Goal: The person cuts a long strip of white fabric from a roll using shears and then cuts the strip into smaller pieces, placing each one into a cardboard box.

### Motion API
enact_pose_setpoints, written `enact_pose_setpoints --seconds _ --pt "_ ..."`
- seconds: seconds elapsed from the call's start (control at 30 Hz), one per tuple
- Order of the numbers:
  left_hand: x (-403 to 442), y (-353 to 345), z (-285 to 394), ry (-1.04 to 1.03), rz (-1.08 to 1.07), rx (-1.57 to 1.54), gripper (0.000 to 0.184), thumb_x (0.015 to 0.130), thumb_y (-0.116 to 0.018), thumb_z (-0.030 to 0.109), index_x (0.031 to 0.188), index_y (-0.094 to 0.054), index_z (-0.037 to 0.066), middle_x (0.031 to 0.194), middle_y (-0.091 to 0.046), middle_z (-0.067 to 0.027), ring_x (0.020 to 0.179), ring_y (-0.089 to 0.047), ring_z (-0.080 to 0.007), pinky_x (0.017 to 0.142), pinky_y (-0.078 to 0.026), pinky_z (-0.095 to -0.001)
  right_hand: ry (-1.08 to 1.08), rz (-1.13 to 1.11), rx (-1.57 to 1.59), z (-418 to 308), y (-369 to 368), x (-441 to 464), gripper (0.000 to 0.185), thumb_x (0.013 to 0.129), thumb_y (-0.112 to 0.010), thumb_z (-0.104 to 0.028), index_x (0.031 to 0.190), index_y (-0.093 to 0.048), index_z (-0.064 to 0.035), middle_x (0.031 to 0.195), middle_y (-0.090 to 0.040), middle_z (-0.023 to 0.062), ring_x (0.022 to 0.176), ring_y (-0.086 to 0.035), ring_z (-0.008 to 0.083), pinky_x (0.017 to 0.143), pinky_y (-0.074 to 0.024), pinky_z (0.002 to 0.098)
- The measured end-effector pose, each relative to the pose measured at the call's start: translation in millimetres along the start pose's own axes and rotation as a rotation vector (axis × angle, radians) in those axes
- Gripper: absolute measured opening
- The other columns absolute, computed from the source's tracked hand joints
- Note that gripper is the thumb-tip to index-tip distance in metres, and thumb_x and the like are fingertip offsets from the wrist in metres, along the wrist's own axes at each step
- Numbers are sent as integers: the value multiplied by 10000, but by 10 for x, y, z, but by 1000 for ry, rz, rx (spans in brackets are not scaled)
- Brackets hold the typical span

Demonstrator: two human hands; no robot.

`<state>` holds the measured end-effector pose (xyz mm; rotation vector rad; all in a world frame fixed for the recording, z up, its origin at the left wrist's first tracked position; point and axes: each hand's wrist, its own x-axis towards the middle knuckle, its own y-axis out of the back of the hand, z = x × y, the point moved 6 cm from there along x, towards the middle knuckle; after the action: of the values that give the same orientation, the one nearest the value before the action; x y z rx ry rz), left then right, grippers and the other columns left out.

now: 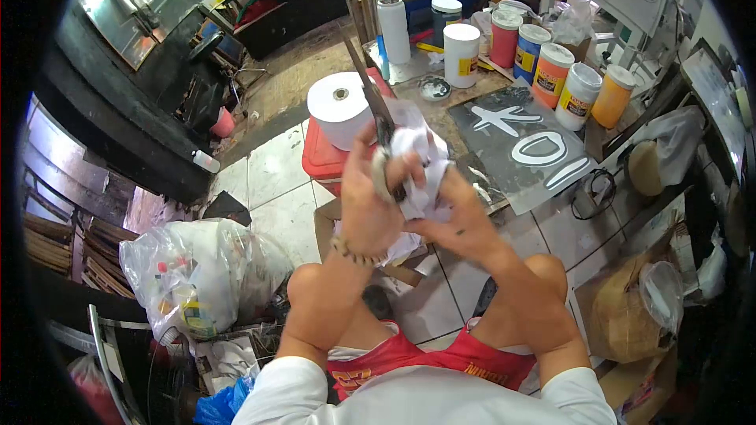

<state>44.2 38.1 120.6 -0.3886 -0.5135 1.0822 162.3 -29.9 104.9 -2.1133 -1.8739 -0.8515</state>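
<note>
My left hand (370, 208), with a beaded bracelet at the wrist, is closed around the handle end of a pair of scissors (376, 106). The long dark blades point up and away from me. My right hand (461, 216) grips a crumpled white sheet (425, 153), thin like paper or film, pressed close beside the scissors. Both hands are together above my knees, and blur hides some fingers. Just beyond them, a large white roll (340, 102) with a cored centre stands on a red box (315, 159). Below lies an open cardboard box (324, 224) with white scraps.
Paint jars (549, 75) and a white bottle (393, 27) line the low table. A dark lettered board (524, 149) leans at its front. A clear bag of containers (197, 275) is at left; a wrapped brown bundle (630, 311) sits at right.
</note>
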Motion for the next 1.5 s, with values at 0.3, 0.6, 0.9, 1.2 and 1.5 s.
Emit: enact_pose_setpoints --seconds 0.3,0.6,0.9,1.2,1.5 --pt "395 1247 412 134 132 -447 411 909 -653 99 1248 -515 -87 867 -653 -60 831 -638 -156 800 -538 -298 80 -676 144 26 -120 -426 261 844 -706 -229 858 -648 25 859 -573 172 775 -576 355 680 -434 421" --pt "1716 3750 1274 -22 547 -151 149 933 -608 155 984 -626 16 995 -678 -115 938 -654 -283 881 -551 -462 -241 -925 261 273 -252 -564 400 902 -665 -369 963 -685 27 809 -661 144 769 -622 199 681 -468 356" --pt "3286 2582 2233 -378 411 68 112 876 -623 -34 976 -602 12 960 -667 -116 833 -665 -272 828 -575 -499 -419 -389 408 608 -948 -23 371 892 -685 -334 981 -693 25 836 -691 119 760 -630 153 667 -491 340" --pt "3290 1823 1598 -479 376 595 706 615 -837 -44 1231 -492 -48 1025 -624 -100 853 -628 -201 749 -551 -348 -180 -170 16 980 -1297 325 294 874 -699 -264 861 -649 25 798 -596 140 717 -582 285 671 -451 392" --pt "3066 2147 687 -175 288 1372 693 666 -862 114 1280 -564 -7 980 -684 -95 796 -634 -156 717 -520 -305 -371 -549 -315 1358 -1778 -135 377 796 -755 -317 886 -660 36 1029 -589 251 1006 -610 397 839 -511 455"
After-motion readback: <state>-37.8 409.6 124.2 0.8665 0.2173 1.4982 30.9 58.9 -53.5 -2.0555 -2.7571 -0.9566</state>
